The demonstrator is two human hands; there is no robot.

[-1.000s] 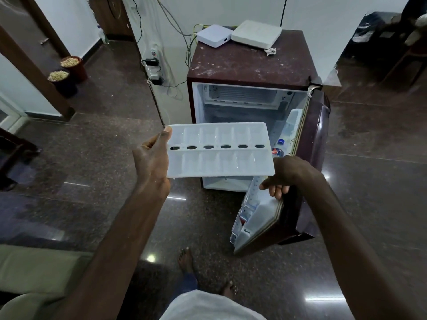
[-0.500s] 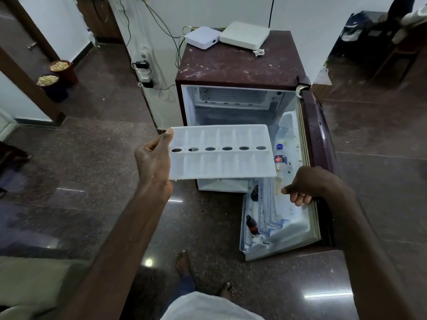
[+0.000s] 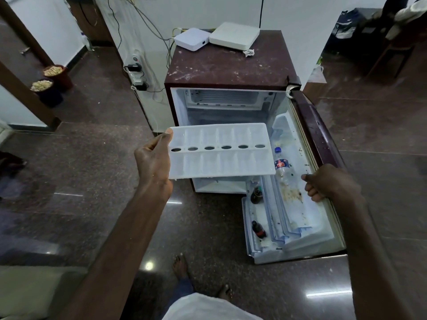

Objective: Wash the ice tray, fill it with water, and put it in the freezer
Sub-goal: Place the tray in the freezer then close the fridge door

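— In the head view, where's the ice tray [image 3: 221, 151], and who has it?
— Out in the air in front of the open fridge [image 3: 231, 68], just below the freezer compartment [image 3: 221, 99]. The left hand [image 3: 153, 162] grasps its left short end, thumb on top of the rim, fingers underneath

— Why flat like that?
— I'd judge it's kept level so nothing spills; whether the cells hold water I cannot tell, the plastic is too cloudy

— And the right hand [image 3: 328, 183]?
— Clenched round the inner edge of the fridge door [image 3: 323, 139], probably pinning it wide so the tray has a free path in

— Anything in the way?
— A water bottle [image 3: 283, 167] stands in the door rack just beside the tray's right end. The one-ended grip looks the weak point: a tilt there would tip the far side as it slides up into the freezer
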